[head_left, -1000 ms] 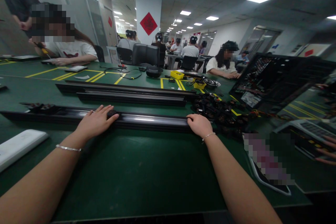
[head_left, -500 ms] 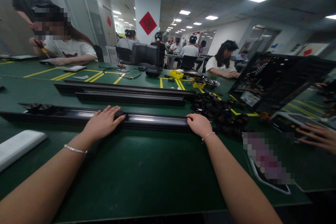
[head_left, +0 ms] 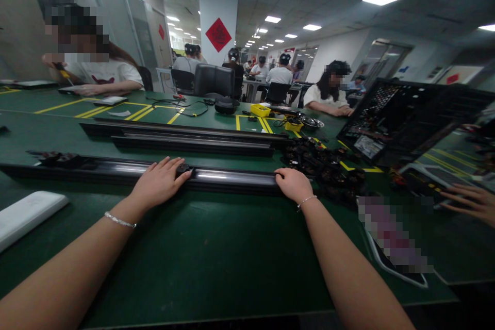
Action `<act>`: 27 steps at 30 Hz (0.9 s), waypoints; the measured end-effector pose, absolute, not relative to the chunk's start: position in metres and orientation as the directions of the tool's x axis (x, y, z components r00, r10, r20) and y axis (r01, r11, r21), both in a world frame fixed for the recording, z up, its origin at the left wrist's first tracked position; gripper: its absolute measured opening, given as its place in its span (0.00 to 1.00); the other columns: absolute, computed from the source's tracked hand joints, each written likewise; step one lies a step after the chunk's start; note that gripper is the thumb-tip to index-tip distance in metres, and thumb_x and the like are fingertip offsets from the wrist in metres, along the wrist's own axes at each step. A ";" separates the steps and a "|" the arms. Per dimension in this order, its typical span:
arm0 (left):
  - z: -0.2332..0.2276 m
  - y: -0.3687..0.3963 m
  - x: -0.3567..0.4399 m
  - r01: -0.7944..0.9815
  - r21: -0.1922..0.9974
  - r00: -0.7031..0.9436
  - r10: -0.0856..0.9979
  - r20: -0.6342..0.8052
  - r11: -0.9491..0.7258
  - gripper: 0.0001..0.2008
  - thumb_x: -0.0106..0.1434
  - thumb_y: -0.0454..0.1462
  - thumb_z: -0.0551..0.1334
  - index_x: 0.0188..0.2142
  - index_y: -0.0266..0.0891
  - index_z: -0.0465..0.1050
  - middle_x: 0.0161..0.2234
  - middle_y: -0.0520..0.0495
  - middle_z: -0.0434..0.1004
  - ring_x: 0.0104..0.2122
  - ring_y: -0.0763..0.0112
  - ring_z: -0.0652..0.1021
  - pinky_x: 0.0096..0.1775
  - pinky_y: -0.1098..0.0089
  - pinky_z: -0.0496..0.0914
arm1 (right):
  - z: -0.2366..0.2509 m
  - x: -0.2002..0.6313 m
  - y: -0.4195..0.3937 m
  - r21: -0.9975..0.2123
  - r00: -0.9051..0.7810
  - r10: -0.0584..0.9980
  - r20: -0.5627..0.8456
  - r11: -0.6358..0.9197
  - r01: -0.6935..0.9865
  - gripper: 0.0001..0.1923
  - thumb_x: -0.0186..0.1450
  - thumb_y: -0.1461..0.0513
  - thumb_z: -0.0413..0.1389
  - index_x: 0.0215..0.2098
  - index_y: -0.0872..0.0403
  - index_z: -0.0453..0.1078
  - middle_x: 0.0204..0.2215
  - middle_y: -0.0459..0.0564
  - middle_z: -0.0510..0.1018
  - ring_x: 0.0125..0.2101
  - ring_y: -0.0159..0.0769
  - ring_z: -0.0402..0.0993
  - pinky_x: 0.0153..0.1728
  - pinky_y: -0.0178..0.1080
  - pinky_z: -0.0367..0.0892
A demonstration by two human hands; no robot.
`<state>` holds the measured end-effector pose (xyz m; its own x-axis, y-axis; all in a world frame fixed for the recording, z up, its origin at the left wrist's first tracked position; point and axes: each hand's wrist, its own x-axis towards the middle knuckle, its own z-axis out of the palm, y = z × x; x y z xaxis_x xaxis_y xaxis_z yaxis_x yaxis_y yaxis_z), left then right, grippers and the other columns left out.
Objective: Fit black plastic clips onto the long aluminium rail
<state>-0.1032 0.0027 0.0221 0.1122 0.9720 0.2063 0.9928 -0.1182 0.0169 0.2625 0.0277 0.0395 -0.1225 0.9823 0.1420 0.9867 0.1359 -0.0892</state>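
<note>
A long black metal rail (head_left: 235, 178) with a shiny channel lies across the green table in front of me. My left hand (head_left: 159, 181) lies over its middle, fingers stretched across and thumb bent in, gripping a small black slider piece (head_left: 184, 169) set in the channel. At the rail's right end my right hand (head_left: 294, 184) is closed on it, the fingertips hidden. Several more small black pieces (head_left: 64, 159) sit in the left part of the rail. Just beyond my right hand is a heap of black parts (head_left: 325, 165).
Two more black rails (head_left: 193, 143) lie parallel behind. A white box (head_left: 29, 216) rests at left. On the right are an open black computer case (head_left: 402, 118), a phone-like object (head_left: 394, 242) and another person's hand (head_left: 469, 201). Yellow trays (head_left: 260, 109) and cables stand further back.
My left hand has slid slightly to the right along the rail, and the small black slider piece has moved with it. My right hand has stayed at the rail's end.
</note>
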 end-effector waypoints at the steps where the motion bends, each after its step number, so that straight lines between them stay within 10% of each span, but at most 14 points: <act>1: 0.022 0.003 -0.103 0.993 0.019 0.109 0.972 0.209 -0.115 0.35 0.62 0.55 0.40 0.59 0.35 0.57 0.59 0.41 0.60 0.59 0.53 0.58 0.55 0.52 0.55 | 0.039 0.263 0.028 -0.090 -0.123 0.982 0.142 0.137 0.987 0.20 0.61 0.60 0.42 0.43 0.50 0.73 0.44 0.47 0.76 0.44 0.39 0.70 0.44 0.38 0.62; 15: 0.026 0.002 -0.130 0.954 0.132 0.254 0.958 0.131 -0.270 0.36 0.60 0.56 0.44 0.61 0.38 0.54 0.61 0.45 0.56 0.60 0.60 0.57 0.59 0.60 0.52 | 0.040 0.263 0.027 -0.084 -0.121 0.983 0.139 0.133 0.988 0.20 0.61 0.60 0.43 0.44 0.49 0.73 0.45 0.47 0.76 0.45 0.38 0.70 0.45 0.38 0.62; 27: 0.028 -0.005 -0.104 0.951 -0.016 0.308 0.945 0.110 -0.308 0.39 0.60 0.57 0.43 0.60 0.30 0.53 0.62 0.38 0.53 0.61 0.56 0.54 0.59 0.57 0.53 | 0.042 0.261 0.026 -0.079 -0.123 0.984 0.133 0.134 0.988 0.20 0.62 0.60 0.43 0.44 0.50 0.73 0.45 0.47 0.76 0.45 0.38 0.70 0.44 0.37 0.62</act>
<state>-0.1044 -0.0051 0.0285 0.3078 0.9451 0.1102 0.9513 -0.3079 -0.0159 0.2612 0.0262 0.0419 -0.1225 0.9835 0.1328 0.9879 0.1337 -0.0790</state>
